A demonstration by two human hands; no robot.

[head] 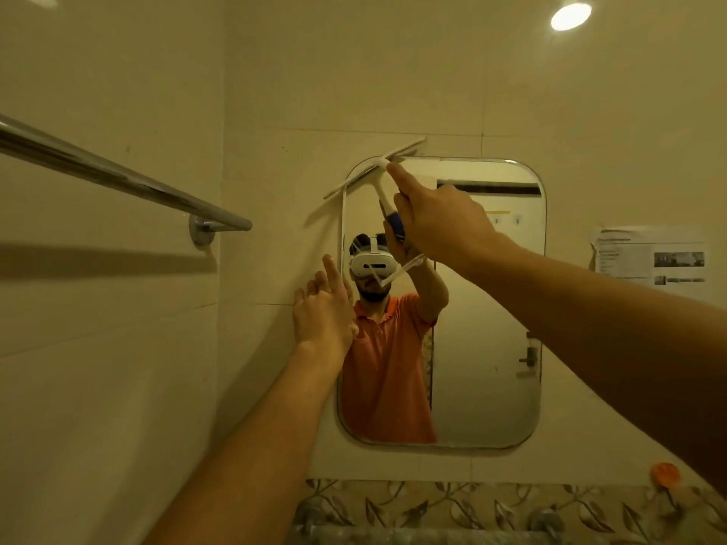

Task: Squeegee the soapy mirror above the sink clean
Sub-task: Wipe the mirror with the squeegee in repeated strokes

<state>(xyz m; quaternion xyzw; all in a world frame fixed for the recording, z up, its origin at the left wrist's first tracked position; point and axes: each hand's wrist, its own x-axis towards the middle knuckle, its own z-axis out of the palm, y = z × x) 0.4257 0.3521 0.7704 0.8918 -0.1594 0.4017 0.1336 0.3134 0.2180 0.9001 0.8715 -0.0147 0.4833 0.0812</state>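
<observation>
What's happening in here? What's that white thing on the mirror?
A person is wiping the wall mirror with a white squeegee. Their right hand grips its handle, and the blade sits tilted across the mirror's top left corner. Their left hand is open beside the mirror's left edge, holding nothing.

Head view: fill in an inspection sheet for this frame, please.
Surface: mirror, rounded corners, on tiled wall; suds not discernible.
Job's things: squeegee, blade tilted across the mirror's top-left corner, both ends past its edge.
Clutter: orange object low right, blurred.
Hands: right hand grips the squeegee handle; left hand raised by the mirror's left edge, holding nothing.
Cables: nothing seen.
Surroundings: towel rail left; paper notice right; ceiling light.
</observation>
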